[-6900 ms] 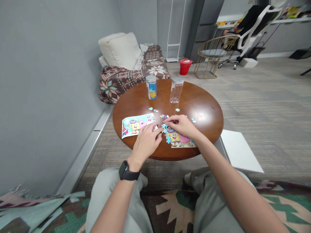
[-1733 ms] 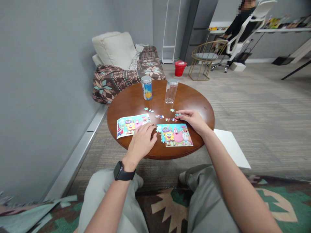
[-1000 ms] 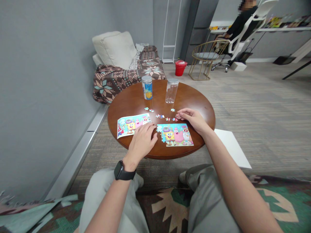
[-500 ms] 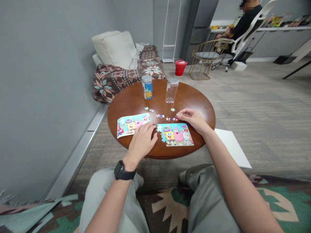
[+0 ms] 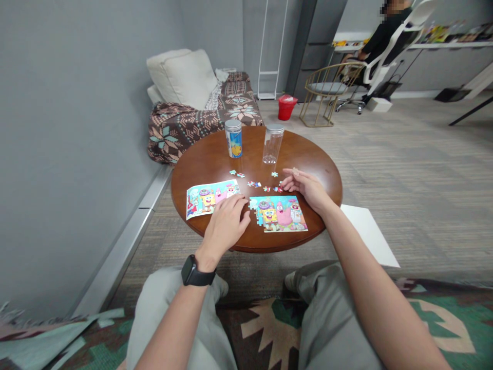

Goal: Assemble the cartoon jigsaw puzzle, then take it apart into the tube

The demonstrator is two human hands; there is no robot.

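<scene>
My left hand (image 5: pixel 228 222) lies flat over the right end of a cartoon picture sheet (image 5: pixel 197 202), its fingers stretched out and nothing in them. To its right is a partly joined jigsaw puzzle (image 5: pixel 284 215) of the same scene, with a stepped, knobbed left edge. Just beyond the puzzle, my right hand (image 5: pixel 306 189) pinches a small puzzle piece (image 5: pixel 295 170), whose pale side faces up. Below its fingers lies a loose red and blue piece (image 5: pixel 278 189). Several more loose pieces (image 5: pixel 254 184) are scattered behind the puzzle.
On the far side of the round wooden table (image 5: pixel 308 149) stand a printed jar (image 5: pixel 233 140) and a clear jar (image 5: pixel 273 145), both with silver lids. Behind are a covered sofa (image 5: pixel 208 115), a red bin (image 5: pixel 286 108), a wire chair (image 5: pixel 327 88) and a seated person (image 5: pixel 385 38).
My right hand has turned and lifted a little, bringing the pinched piece into view with its pale side up. The left hand stays where it was.
</scene>
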